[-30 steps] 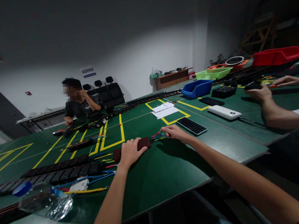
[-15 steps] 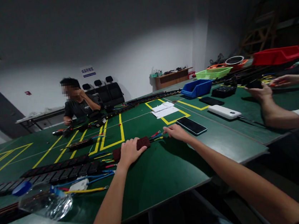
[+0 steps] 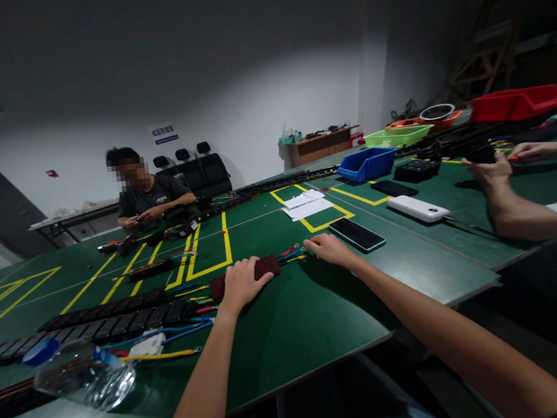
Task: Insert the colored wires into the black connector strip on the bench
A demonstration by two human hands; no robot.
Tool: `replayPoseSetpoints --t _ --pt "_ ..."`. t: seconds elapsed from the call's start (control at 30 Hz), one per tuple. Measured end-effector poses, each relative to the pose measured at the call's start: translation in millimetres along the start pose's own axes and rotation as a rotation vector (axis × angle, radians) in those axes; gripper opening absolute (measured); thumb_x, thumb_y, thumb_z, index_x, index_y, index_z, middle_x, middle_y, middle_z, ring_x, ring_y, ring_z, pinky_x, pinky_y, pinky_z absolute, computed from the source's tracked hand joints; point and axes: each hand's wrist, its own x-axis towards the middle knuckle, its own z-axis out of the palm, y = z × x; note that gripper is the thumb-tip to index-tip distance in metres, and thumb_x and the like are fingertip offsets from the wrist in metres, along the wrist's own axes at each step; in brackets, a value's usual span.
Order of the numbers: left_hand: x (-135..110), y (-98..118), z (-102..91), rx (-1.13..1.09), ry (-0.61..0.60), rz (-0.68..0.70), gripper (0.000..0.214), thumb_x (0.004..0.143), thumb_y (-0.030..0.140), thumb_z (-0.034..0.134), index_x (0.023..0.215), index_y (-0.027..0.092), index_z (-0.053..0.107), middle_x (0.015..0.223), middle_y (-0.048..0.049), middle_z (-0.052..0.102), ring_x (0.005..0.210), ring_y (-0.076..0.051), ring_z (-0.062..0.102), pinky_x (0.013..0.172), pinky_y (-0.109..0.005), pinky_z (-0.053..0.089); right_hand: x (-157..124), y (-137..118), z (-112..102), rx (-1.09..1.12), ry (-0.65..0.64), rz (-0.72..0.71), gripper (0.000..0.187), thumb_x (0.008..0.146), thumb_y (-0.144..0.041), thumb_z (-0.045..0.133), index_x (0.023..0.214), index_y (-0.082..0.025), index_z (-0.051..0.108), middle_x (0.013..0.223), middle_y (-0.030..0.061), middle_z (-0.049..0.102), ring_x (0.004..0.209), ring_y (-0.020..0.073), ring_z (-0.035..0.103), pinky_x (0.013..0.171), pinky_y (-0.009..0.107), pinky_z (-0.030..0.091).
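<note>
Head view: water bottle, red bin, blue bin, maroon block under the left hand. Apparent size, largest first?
1. Water bottle, also nearest the camera
2. Red bin
3. Blue bin and maroon block, unranked: the left hand covers part of the block, so too close to call

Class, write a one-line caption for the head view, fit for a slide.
Left hand on a dark red block, right hand near the wires at its end, over a green table.
</note>
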Motion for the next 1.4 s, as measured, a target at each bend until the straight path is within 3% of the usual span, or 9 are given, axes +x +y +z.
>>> replayPoseSetpoints --t 0.23,0.43,0.67,0.77,1.07,1.23,1.4 --pt "0 1 0.2 0.015 0.005 -0.004 0.061 0.094 0.072 0.048 0.125 0.022 0.061 0.111 -0.0111 0.070 0.103 -0.030 0.064 0.083 -0.038 0.043 6 4 8 0.192 0.004 -0.152 0.054 0.096 -0.058 0.044 0.083 -0.015 0.075 0.061 0.0021 0.062 0.056 0.0147 0.052 0.055 0.026 0.033" --pt "-2 2 -1.2 0.030 0.008 -0.002 0.060 0.095 0.072 0.047 0.125 0.022 0.061 0.112 -0.0114 0.070 0.104 -0.030 0.064 0.083 -0.037 0.042 8 3 10 0.256 0.014 -0.081 0.054 0.095 -0.056 0.044 0.087 -0.013 0.076 0.059 0.0021 0.061 0.055 0.0146 0.051 0.055 0.026 0.034" --pt "-1 1 -0.2 0.030 0.014 0.011 0.061 0.095 0.071 0.048 0.129 0.022 0.060 0.114 -0.0111 0.070 0.105 -0.029 0.064 0.084 -0.037 0.043 1 -6 10 0.393 -0.098 -0.128 0.056 0.093 -0.057 0.051 0.117 -0.011 0.072 0.062 0.0001 0.060 0.055 0.0134 0.050 0.054 0.025 0.034" --pt "-1 1 -0.8 0.034 0.002 0.009 0.061 0.095 0.071 0.047 0.128 0.022 0.060 0.113 -0.0115 0.070 0.104 -0.030 0.064 0.084 -0.037 0.043 2 -7 8 0.476 -0.091 -0.128 0.058 0.093 -0.060 0.050 0.112 -0.010 0.073 0.061 -0.0007 0.059 0.054 0.0127 0.048 0.054 0.025 0.035" --pt "-1 0 -0.5 0.010 -0.012 -0.003 0.064 0.094 0.075 0.044 0.127 0.022 0.060 0.113 -0.0124 0.070 0.104 -0.030 0.064 0.085 -0.038 0.044 -2 -5 3 0.022 0.033 -0.028 0.045 0.099 -0.050 0.044 0.090 -0.017 0.075 0.067 0.0049 0.068 0.062 0.0165 0.059 0.059 0.026 0.034" --pt "0 1 -0.9 0.026 -0.008 -0.005 0.064 0.094 0.075 0.045 0.127 0.022 0.060 0.112 -0.0123 0.070 0.104 -0.031 0.064 0.084 -0.038 0.043 1 -3 1 0.141 -0.002 -0.112 0.055 0.097 -0.055 0.042 0.082 -0.015 0.076 0.062 0.0040 0.065 0.057 0.0155 0.055 0.057 0.026 0.035" --pt "0 0 -0.5 0.032 -0.012 -0.005 0.064 0.094 0.074 0.045 0.128 0.022 0.060 0.113 -0.0124 0.070 0.105 -0.030 0.064 0.084 -0.037 0.043 3 0 1 0.142 0.018 -0.022 0.056 0.097 -0.054 0.041 0.087 -0.014 0.079 0.059 0.0036 0.064 0.054 0.0156 0.054 0.055 0.027 0.034"
